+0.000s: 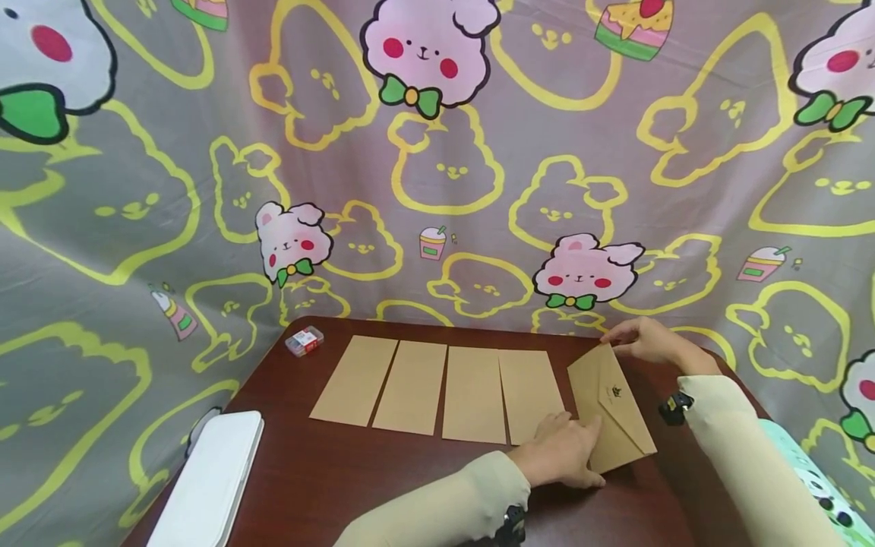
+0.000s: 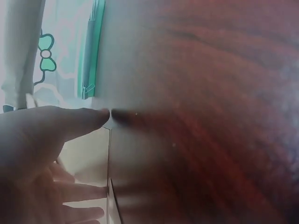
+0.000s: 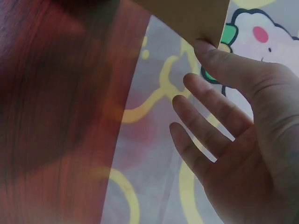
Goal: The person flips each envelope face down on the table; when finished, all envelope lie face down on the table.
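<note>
A brown kraft-paper envelope (image 1: 618, 410) with a pointed flap and a small black crown print stands tilted up from the table at the right end of a row. My right hand (image 1: 642, 340) pinches its far top corner; in the right wrist view, the thumb lies on the envelope corner (image 3: 187, 18) while the other fingers extend loosely. Near the lower left edge my left hand (image 1: 557, 450) rests with fingers spread and fairly straight, touching the envelope. Several flat brown paper rectangles (image 1: 354, 380) lie side by side to the left, the rightmost partly covered by the left hand.
A small clear box with a red and white label (image 1: 304, 341) sits at the table's back left. A white case (image 1: 208, 479) lies at the left edge. At the right edge is a mint-green printed item (image 1: 813, 471). A patterned curtain (image 1: 451, 175) hangs behind the dark red table (image 1: 328, 471).
</note>
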A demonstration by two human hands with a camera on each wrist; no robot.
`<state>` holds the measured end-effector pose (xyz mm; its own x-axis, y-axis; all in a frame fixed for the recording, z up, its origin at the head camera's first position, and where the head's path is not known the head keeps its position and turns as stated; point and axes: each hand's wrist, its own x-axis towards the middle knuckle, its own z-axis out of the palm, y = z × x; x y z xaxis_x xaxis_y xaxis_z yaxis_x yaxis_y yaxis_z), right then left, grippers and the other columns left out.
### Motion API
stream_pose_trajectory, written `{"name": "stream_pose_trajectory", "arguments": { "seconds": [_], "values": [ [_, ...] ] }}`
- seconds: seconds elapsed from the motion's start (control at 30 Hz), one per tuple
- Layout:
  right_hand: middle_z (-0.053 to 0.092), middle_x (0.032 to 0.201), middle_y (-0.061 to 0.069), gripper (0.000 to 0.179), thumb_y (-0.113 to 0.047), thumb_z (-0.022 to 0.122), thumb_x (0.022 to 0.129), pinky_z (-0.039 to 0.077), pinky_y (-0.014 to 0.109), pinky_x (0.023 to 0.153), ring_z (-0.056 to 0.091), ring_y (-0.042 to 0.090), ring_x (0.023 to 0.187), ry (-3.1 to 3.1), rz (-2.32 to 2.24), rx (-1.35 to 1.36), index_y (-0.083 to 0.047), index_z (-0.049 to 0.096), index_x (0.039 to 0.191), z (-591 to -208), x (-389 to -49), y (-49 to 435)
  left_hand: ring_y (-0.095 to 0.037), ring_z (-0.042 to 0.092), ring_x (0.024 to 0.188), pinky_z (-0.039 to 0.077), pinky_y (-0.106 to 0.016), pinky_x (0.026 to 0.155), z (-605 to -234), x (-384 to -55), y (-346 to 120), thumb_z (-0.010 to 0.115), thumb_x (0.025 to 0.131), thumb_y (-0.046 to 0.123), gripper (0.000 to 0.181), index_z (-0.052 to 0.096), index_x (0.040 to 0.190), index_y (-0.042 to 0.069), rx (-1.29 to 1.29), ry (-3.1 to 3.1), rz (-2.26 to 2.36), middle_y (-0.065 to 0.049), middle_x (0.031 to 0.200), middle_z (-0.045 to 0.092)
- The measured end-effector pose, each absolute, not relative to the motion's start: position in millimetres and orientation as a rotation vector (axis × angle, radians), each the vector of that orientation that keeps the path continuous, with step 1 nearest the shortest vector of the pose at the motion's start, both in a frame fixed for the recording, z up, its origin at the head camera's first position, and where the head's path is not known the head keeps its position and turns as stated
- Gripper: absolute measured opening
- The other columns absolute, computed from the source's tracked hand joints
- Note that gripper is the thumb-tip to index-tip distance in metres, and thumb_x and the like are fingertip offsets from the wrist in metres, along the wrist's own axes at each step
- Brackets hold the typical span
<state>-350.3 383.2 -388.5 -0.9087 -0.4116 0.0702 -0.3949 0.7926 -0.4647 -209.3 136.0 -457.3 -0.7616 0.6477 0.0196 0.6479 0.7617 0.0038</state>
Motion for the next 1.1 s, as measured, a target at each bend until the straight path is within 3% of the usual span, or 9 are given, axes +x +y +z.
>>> {"name": "stream_pose_trajectory", "arguments": {
  "seconds": [0.23, 0.37, 0.47, 0.6, 0.73, 0.97, 1.1],
  "values": [
    [0.072, 0.122, 0.021, 0.024, -0.012, 0.077, 0.090, 0.059, 0.048, 0.089, 0.067, 0.045, 0.115, 2.934, -0.797, -0.654, -0.007, 0.076, 0.113, -384.3, -351.0, 374.3, -0.011, 0.059, 0.130, 0.043, -0.026, 0.106, -457.0, -210.6, 135.7, 0.074, 0.080, 0.068, 0.100, 0.034, 0.159, 0.023, -1.054, -2.947, 0.003, 0.013, 0.131, 0.069],
    [0.072, 0.124, 0.021, 0.026, -0.012, 0.075, 0.092, 0.058, 0.051, 0.092, 0.067, 0.046, 0.117, 2.902, -0.843, -0.664, -0.006, 0.074, 0.117, -385.1, -353.0, 372.3, -0.010, 0.059, 0.130, 0.043, -0.026, 0.106, -457.3, -212.0, 134.0, 0.073, 0.082, 0.067, 0.098, 0.035, 0.160, 0.021, -1.069, -2.949, -0.002, 0.013, 0.134, 0.067],
    [0.072, 0.126, 0.020, 0.029, -0.014, 0.072, 0.095, 0.058, 0.046, 0.093, 0.067, 0.039, 0.119, 2.881, -0.890, -0.675, -0.006, 0.072, 0.123, -387.1, -354.2, 371.4, -0.009, 0.062, 0.124, 0.045, -0.025, 0.100, -457.3, -212.3, 133.5, 0.073, 0.082, 0.067, 0.098, 0.036, 0.159, 0.020, -1.070, -2.938, -0.001, 0.014, 0.133, 0.067],
    [0.070, 0.130, 0.022, 0.033, -0.017, 0.069, 0.098, 0.056, 0.029, 0.091, 0.068, 0.013, 0.115, 2.815, -1.012, -0.705, -0.004, 0.069, 0.129, -390.4, -353.5, 369.9, -0.008, 0.063, 0.121, 0.046, -0.024, 0.097, -457.3, -211.8, 133.5, 0.073, 0.082, 0.066, 0.099, 0.035, 0.160, 0.019, -1.075, -2.934, 0.005, 0.014, 0.134, 0.066],
    [0.067, 0.131, 0.028, 0.033, -0.012, 0.065, 0.100, 0.055, 0.022, 0.086, 0.064, -0.006, 0.109, 2.717, -1.157, -0.727, 0.002, 0.066, 0.130, -392.8, -350.7, 370.4, -0.007, 0.063, 0.119, 0.046, -0.024, 0.095, -457.7, -211.8, 134.4, 0.073, 0.082, 0.066, 0.097, 0.037, 0.159, 0.018, -1.087, -2.915, 0.006, 0.013, 0.133, 0.067],
    [0.066, 0.132, 0.030, 0.033, -0.011, 0.065, 0.100, 0.058, 0.030, 0.085, 0.065, -0.005, 0.106, 2.681, -1.237, -0.698, 0.002, 0.066, 0.130, -397.1, -352.2, 371.7, -0.006, 0.061, 0.123, 0.048, -0.023, 0.096, -454.2, -214.5, 135.4, 0.067, 0.084, 0.071, 0.095, 0.045, 0.154, 0.012, -1.078, -2.901, -0.020, 0.009, 0.130, 0.069],
    [0.069, 0.129, 0.024, 0.033, -0.014, 0.065, 0.101, 0.058, 0.032, 0.085, 0.065, -0.005, 0.105, 2.704, -1.213, -0.701, 0.002, 0.066, 0.130, -397.1, -351.8, 370.2, -0.006, 0.065, 0.116, 0.051, -0.021, 0.091, -445.5, -215.2, 134.6, 0.064, 0.084, 0.076, 0.099, 0.044, 0.155, 0.009, -1.055, -2.919, -0.076, 0.003, 0.130, 0.070]
  ]
}}
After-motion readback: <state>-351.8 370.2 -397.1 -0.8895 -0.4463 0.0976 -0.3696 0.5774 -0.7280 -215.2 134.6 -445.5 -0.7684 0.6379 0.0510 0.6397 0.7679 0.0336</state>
